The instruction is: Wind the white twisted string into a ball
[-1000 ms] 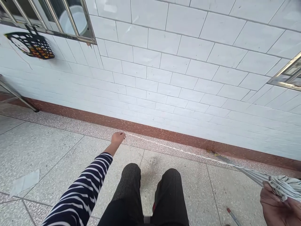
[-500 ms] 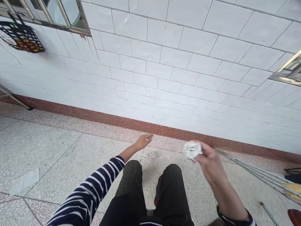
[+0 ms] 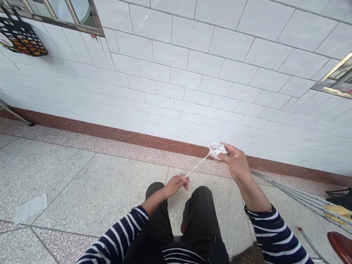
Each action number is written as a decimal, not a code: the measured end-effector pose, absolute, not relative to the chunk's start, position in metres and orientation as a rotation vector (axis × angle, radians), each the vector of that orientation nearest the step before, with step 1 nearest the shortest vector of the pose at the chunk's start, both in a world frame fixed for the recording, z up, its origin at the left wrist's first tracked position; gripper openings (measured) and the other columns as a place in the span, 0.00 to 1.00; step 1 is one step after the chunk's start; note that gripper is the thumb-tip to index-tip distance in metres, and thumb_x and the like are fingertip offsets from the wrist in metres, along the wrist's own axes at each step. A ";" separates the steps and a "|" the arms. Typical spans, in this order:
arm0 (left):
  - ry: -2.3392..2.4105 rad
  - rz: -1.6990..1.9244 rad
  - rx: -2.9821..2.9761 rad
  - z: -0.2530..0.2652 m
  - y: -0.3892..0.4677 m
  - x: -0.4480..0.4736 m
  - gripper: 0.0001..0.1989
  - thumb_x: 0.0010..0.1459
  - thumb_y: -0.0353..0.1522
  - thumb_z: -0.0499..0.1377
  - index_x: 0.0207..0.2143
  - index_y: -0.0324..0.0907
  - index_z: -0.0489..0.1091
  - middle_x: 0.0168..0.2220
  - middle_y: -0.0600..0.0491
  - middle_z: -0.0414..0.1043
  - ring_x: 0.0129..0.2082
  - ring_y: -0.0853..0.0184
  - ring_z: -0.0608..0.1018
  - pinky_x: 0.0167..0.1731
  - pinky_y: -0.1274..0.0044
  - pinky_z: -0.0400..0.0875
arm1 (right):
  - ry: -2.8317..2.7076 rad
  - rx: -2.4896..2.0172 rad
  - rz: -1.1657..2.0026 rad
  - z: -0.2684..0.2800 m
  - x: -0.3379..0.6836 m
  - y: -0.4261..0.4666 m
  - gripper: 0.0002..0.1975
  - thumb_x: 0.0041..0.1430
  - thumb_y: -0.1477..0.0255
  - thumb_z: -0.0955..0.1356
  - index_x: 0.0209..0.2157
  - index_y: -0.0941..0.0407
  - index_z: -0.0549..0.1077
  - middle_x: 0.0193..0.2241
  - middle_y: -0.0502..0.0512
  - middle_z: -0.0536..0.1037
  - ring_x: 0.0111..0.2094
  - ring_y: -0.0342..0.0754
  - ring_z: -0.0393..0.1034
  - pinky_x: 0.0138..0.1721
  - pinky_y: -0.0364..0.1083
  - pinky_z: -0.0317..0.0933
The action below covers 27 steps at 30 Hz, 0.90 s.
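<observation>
A small coil of white cord is pinched in my right hand, held out in front of the wall base. From the coil, a single taut strand slants down and left to my left hand. The fingers of that hand are closed on the strand, just above my knees. The palm side of each hand is mostly hidden.
A white tiled wall with a red-brown baseboard runs across the front. Folded metal poles lie at the right, near a yellow item. A pale sheet lies on the floor at left. A black basket hangs upper left.
My right hand has risen and shifted left with the coil, turning it. My left hand has come down and right. The strand between the hands now shows as a straight line.
</observation>
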<state>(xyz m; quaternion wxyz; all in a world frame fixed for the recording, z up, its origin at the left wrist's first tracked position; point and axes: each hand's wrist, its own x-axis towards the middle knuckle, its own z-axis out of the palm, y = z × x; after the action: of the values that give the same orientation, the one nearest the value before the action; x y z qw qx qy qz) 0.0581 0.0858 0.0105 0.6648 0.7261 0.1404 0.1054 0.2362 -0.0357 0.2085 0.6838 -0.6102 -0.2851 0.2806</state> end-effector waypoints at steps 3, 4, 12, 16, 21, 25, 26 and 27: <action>0.390 0.214 1.777 0.000 0.106 0.039 0.19 0.64 0.45 0.47 0.36 0.41 0.68 0.32 0.50 0.76 0.36 0.64 0.77 0.43 0.73 0.69 | -0.616 -1.339 0.595 0.214 0.248 -0.047 0.14 0.59 0.65 0.71 0.43 0.59 0.74 0.38 0.54 0.77 0.35 0.48 0.74 0.34 0.49 0.72; 0.405 0.208 1.837 -0.001 0.114 0.034 0.19 0.65 0.44 0.46 0.36 0.41 0.69 0.34 0.49 0.76 0.38 0.64 0.77 0.45 0.73 0.69 | -0.605 -1.324 0.587 0.216 0.251 -0.051 0.14 0.55 0.66 0.73 0.41 0.58 0.75 0.36 0.53 0.78 0.35 0.48 0.74 0.33 0.49 0.72; 0.615 0.096 2.107 0.000 0.186 0.017 0.16 0.63 0.40 0.47 0.37 0.42 0.70 0.37 0.49 0.78 0.42 0.62 0.77 0.45 0.74 0.68 | -0.414 -1.079 0.363 0.239 0.276 -0.081 0.13 0.37 0.78 0.78 0.25 0.56 0.74 0.27 0.48 0.77 0.30 0.43 0.73 0.29 0.42 0.71; 0.728 0.121 2.167 0.012 0.214 0.012 0.16 0.62 0.41 0.47 0.35 0.43 0.71 0.36 0.50 0.77 0.39 0.61 0.77 0.42 0.75 0.68 | -0.371 -1.067 0.305 0.254 0.278 -0.098 0.14 0.34 0.79 0.78 0.24 0.56 0.73 0.26 0.48 0.76 0.29 0.45 0.74 0.27 0.41 0.70; 0.935 0.145 2.219 0.041 0.257 0.014 0.15 0.61 0.37 0.49 0.39 0.41 0.73 0.35 0.49 0.77 0.32 0.62 0.77 0.33 0.76 0.67 | -0.417 -1.139 0.299 0.261 0.260 -0.109 0.11 0.37 0.77 0.77 0.28 0.58 0.77 0.32 0.54 0.79 0.29 0.46 0.73 0.22 0.40 0.66; 1.038 0.159 2.249 0.063 0.284 0.010 0.17 0.62 0.32 0.49 0.50 0.44 0.70 0.37 0.52 0.78 0.33 0.64 0.77 0.33 0.78 0.66 | -0.391 -1.140 0.343 0.247 0.255 -0.119 0.13 0.38 0.76 0.76 0.31 0.58 0.79 0.35 0.56 0.78 0.30 0.45 0.72 0.23 0.39 0.68; 1.069 0.166 2.265 0.068 0.287 0.008 0.17 0.62 0.31 0.50 0.51 0.45 0.70 0.38 0.52 0.78 0.34 0.64 0.77 0.34 0.78 0.66 | -0.357 -1.143 0.350 0.242 0.257 -0.122 0.13 0.38 0.75 0.76 0.31 0.57 0.79 0.36 0.57 0.78 0.31 0.45 0.73 0.24 0.38 0.69; 1.101 0.175 2.281 0.072 0.288 0.005 0.16 0.62 0.30 0.51 0.50 0.44 0.71 0.38 0.51 0.78 0.35 0.63 0.77 0.36 0.78 0.65 | -0.317 -1.152 0.360 0.238 0.259 -0.125 0.14 0.38 0.75 0.77 0.32 0.56 0.79 0.36 0.57 0.78 0.32 0.46 0.73 0.25 0.38 0.70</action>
<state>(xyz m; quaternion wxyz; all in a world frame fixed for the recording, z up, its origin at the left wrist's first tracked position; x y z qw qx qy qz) 0.0052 0.2884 0.0720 0.2967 0.8581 0.4139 0.0660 0.2586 -0.1250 0.2376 0.8118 -0.5392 -0.1483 0.1683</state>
